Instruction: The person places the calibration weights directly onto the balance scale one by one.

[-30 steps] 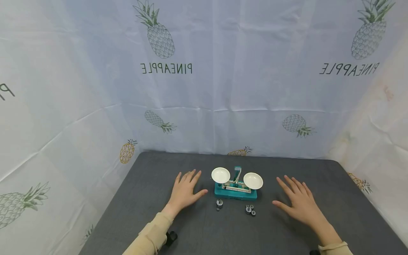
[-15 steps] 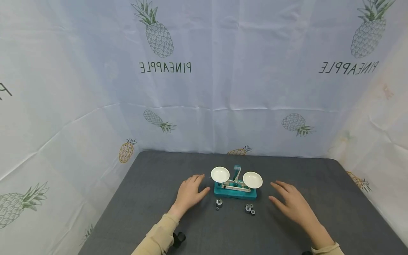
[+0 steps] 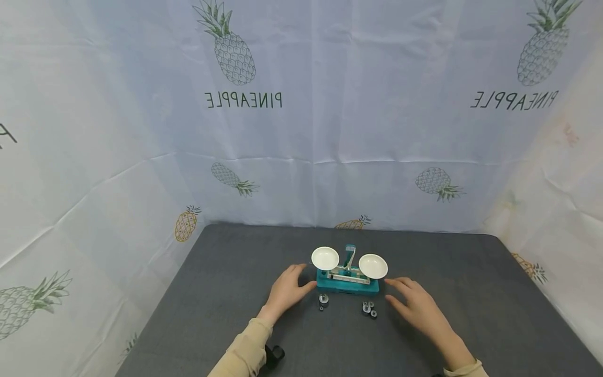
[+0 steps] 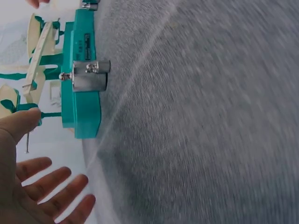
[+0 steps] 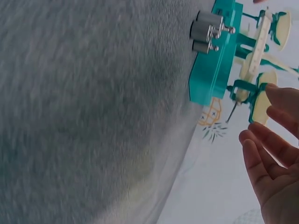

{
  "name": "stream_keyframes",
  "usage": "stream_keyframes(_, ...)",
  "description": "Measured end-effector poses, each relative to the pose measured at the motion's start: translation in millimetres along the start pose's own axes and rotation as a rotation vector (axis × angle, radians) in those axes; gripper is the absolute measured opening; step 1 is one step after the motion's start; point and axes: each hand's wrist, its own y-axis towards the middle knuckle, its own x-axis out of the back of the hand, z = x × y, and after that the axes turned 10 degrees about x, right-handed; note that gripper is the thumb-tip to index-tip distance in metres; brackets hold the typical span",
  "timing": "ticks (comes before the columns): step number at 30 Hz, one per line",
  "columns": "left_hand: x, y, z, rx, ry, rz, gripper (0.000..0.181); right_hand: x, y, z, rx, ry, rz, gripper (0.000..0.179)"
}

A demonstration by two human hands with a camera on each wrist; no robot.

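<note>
A teal balance scale (image 3: 347, 285) with two white pans stands on the dark table. My left hand (image 3: 285, 291) is just left of its base, fingers spread and holding nothing; in the left wrist view the thumb overlaps the scale's end, and I cannot tell whether it touches. At the right end hovers my right hand (image 3: 418, 308), its fingers gently bent and nothing between them. In front of the base stand metal weights: a larger weight (image 3: 323, 299) with a tiny weight (image 3: 321, 309) at the left, and a cluster of three weights (image 3: 366, 309) at the right.
The dark grey table (image 3: 235, 251) reaches back to a white curtain (image 3: 320, 131) printed with pineapples, which also closes off both sides. A black strap piece (image 3: 275, 356) sits at the left wrist.
Both hands have moved inward toward the scale, the left one to the right and the right one to the left. Their fingers are less spread. The scale and weights stay put.
</note>
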Motion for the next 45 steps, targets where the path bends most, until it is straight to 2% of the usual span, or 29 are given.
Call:
stream_keyframes(5,-6.8,2.8,-2.4,0.003,-0.127,0.066,0.059,-5,1.1,6,-0.009,0.050,0.019,0.033)
stream_keyframes(12,-17.0,8.9,-4.3,0.034,-0.184,0.088,0.060,-8,0.7,12,-0.114,0.170,0.139,0.028)
stream_keyframes(17,-18.9,10.8,-4.8,0.040,-0.210,0.099,0.061,-11,0.2,10,-0.074,0.216,0.212,0.020)
stream_keyframes(21,-19.5,10.3,-3.8,0.018,-0.244,0.113,0.061,-13,0.5,7,-0.049,0.262,0.266,0.015)
stream_keyframes(25,-22.9,10.6,-1.9,-0.018,-0.250,0.116,0.065,-13,1.6,6,-0.028,0.311,0.316,0.015)
stream_keyframes(30,-30.1,13.4,-1.4,-0.018,-0.252,0.133,0.067,-15,0.9,6,-0.011,0.351,0.357,0.016)
stream_keyframes(35,-33.1,16.2,-4.0,-0.008,-0.270,0.138,0.064,-18,-0.1,4,-0.024,0.357,0.359,0.016)
stream_keyframes(45,-36.5,19.6,-3.0,-0.033,-0.255,0.134,0.063,-25,-2.4,1,-0.045,0.396,0.378,0.015)
